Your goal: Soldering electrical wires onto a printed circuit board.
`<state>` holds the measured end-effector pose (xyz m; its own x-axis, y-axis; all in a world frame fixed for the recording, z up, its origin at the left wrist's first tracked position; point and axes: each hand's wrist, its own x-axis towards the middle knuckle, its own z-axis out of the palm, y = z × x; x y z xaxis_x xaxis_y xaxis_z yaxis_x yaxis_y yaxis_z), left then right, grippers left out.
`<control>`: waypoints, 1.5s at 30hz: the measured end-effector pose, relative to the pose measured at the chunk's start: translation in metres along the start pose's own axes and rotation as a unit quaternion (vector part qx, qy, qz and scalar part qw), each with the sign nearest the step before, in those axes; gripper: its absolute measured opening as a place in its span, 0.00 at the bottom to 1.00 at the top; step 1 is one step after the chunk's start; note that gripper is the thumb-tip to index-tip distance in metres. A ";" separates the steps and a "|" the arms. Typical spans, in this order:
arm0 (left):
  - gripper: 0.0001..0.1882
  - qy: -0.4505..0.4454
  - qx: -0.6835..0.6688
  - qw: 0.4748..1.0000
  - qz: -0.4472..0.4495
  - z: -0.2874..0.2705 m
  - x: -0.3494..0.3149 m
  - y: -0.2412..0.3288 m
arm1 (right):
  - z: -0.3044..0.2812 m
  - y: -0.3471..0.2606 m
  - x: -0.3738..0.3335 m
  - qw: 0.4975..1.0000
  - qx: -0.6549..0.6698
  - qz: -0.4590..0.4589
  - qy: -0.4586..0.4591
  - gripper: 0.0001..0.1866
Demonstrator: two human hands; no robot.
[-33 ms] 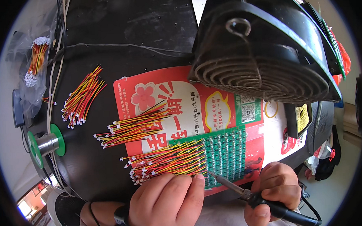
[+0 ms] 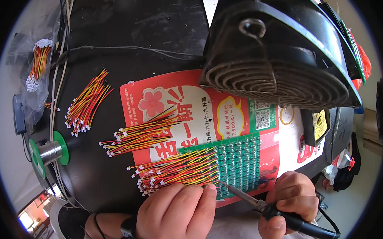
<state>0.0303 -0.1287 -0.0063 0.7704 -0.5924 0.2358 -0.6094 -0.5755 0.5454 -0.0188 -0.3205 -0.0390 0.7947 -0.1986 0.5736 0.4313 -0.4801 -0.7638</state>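
My right hand [image 2: 291, 204] grips a soldering iron [image 2: 283, 217] by its black handle. The iron's tip meets the green circuit board panel [image 2: 239, 164] at the row where the wire ends stop. My left hand [image 2: 178, 214] is closed, its fingers pressed together over the panel's lower left part; whatever it pinches is hidden beneath the fingers. Red, yellow and black wires with white connectors [image 2: 176, 170] lie side by side from the panel's left half, partly under the left hand. A loose bunch of similar wires [image 2: 141, 136] rests just above them on a red printed sheet [image 2: 190, 88].
A big black fan-like housing with a ringed grille [image 2: 274, 70] looms at the far right. Beside it sits a yellow sponge in a holder [image 2: 321, 125]. On the left are a solder spool [image 2: 51, 152], another wire bunch [image 2: 89, 104], a bagged bundle [image 2: 40, 65] and cables [image 2: 58, 82].
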 end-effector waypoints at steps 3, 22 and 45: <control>0.08 0.003 -0.010 1.000 0.009 0.000 0.003 0.001 | -0.004 -0.004 0.003 1.000 -0.010 -0.003 0.001 0.16; 0.09 -0.015 0.010 1.000 0.008 -0.002 0.003 0.001 | 0.000 -0.006 0.001 0.999 0.015 0.029 0.034 0.16; 0.05 0.060 0.014 0.990 0.126 0.012 0.001 -0.016 | -0.014 -0.010 0.021 0.986 0.084 0.034 -0.140 0.13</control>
<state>0.0388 -0.1274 -0.0246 0.6086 -0.6489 0.4566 -0.7890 -0.4342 0.4346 -0.0120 -0.3320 -0.0153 0.9007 0.0299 0.4335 0.4192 -0.3217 -0.8490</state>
